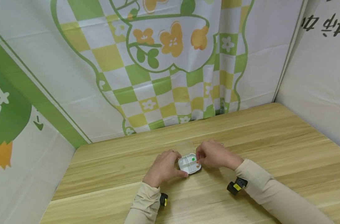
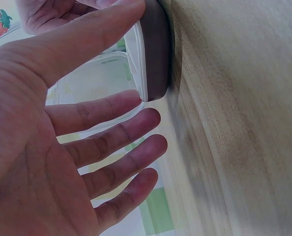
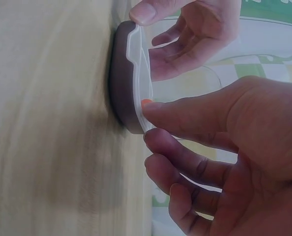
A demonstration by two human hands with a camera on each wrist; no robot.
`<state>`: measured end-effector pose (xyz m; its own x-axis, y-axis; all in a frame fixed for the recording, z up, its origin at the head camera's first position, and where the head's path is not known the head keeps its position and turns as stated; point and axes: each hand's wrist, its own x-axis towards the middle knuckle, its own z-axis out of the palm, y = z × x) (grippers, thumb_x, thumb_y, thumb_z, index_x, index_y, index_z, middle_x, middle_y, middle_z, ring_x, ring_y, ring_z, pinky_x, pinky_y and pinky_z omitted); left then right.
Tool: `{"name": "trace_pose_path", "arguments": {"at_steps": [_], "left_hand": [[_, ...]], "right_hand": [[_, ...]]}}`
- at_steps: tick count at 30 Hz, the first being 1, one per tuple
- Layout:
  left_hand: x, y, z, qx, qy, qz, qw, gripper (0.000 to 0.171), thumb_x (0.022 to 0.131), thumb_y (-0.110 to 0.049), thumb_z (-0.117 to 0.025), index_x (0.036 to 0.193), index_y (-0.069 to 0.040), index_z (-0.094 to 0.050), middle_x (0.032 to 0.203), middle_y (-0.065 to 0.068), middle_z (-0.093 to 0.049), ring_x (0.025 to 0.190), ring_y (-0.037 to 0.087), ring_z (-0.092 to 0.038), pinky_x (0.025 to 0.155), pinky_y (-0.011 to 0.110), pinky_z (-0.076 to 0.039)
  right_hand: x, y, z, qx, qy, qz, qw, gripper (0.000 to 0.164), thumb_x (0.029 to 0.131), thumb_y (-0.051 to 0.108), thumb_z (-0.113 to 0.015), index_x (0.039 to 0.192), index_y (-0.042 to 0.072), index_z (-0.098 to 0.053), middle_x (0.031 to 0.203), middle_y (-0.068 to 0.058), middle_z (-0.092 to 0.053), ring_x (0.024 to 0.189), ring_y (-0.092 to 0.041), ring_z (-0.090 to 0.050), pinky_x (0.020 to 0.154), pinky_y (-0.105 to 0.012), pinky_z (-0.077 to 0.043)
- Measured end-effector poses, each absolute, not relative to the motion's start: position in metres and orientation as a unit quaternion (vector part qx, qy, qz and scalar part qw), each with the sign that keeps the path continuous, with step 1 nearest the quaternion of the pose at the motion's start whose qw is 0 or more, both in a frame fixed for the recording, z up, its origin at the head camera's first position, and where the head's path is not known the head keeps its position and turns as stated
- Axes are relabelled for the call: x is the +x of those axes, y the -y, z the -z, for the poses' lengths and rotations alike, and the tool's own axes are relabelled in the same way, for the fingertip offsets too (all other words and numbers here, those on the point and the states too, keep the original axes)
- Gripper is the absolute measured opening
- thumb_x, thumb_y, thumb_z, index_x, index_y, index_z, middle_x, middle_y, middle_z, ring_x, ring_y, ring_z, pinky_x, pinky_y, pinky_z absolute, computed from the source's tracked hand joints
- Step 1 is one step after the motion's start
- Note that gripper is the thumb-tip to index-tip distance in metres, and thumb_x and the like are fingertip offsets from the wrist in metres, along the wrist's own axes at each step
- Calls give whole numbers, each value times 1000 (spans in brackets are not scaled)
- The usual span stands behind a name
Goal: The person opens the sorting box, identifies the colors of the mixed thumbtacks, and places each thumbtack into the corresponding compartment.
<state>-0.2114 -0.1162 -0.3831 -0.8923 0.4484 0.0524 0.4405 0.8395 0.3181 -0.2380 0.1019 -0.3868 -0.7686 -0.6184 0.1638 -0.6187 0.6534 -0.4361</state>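
A small pill box (image 1: 187, 157) with a white divided tray and a dark brown base sits on the table, its clear lid (image 1: 184, 145) lying open on the far side. My left hand (image 1: 165, 167) holds the box, thumb at its near edge and index finger at the left far corner; the other fingers are spread. At the box's right side, my right hand (image 1: 213, 154) pinches a small orange pill (image 3: 146, 103) between thumb and fingertip, right at the rim. One far compartment shows a green pill (image 1: 193, 159), and orange (image 1: 197, 166) shows in the near right one.
The wooden table (image 1: 111, 169) reaches back to a checked green and yellow curtain (image 1: 164, 93). White printed walls stand at left and right. A small pale item (image 1: 222, 144) peeks out behind my right hand. Each wrist wears a black camera (image 1: 233, 187).
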Motion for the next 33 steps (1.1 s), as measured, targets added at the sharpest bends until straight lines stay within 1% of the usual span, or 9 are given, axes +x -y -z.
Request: {"name": "trace_pose_path", "arguments": {"at_steps": [10,22,33], "left_hand": [[-211,116,383,233,-959,-163,11,62,60,-47,-80,104,-7,-64,91,0,-59,78,12,-49,70,33,-38],[-211,115,382,229,-960,-162,15,63,60,-47,-79,106,-6,-63,97,3,-60,85,15,-52,76,36,-39],[-211,116,382,229,-959,-166,16,63,60,-47,-79,106,-6,-63,95,2,-59,81,14,-50,74,35,-38]], "right_hand": [[-238,-101,389,335,911,-238,-9,10,77,17,-69,71,21,-61,62,11,-51,56,-7,-46,51,-27,-38],[-239,-101,390,328,914,-238,-15,10,76,15,-69,72,20,-62,63,11,-51,58,-8,-47,53,-28,-38],[-240,-105,387,317,919,-236,-18,8,76,18,-68,72,21,-62,63,11,-51,58,-8,-47,53,-28,-38]]}}
